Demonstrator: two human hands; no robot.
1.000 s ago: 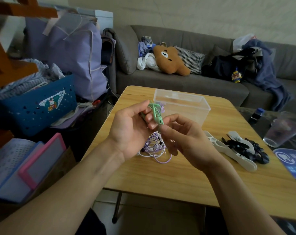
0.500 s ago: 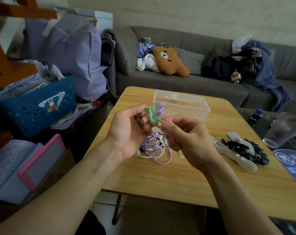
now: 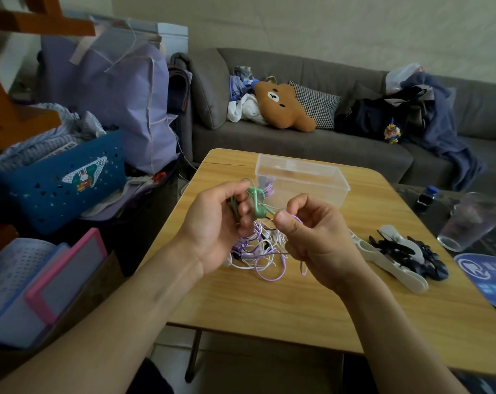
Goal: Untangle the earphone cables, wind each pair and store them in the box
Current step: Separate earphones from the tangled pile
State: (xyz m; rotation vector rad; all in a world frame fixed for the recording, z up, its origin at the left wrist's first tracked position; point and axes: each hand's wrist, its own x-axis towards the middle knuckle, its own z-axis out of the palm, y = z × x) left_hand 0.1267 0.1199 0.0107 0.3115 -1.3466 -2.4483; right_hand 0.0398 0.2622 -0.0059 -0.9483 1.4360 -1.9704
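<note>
Head view — purple cable [image 3: 271, 275] lower now

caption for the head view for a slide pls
Both hands, left and right, work green earphones free of a purple-white cable tangle before the clear box.

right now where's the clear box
In the head view the clear box sits open on the wooden table, toward its far edge, just beyond both hands and the cable tangle.
</note>
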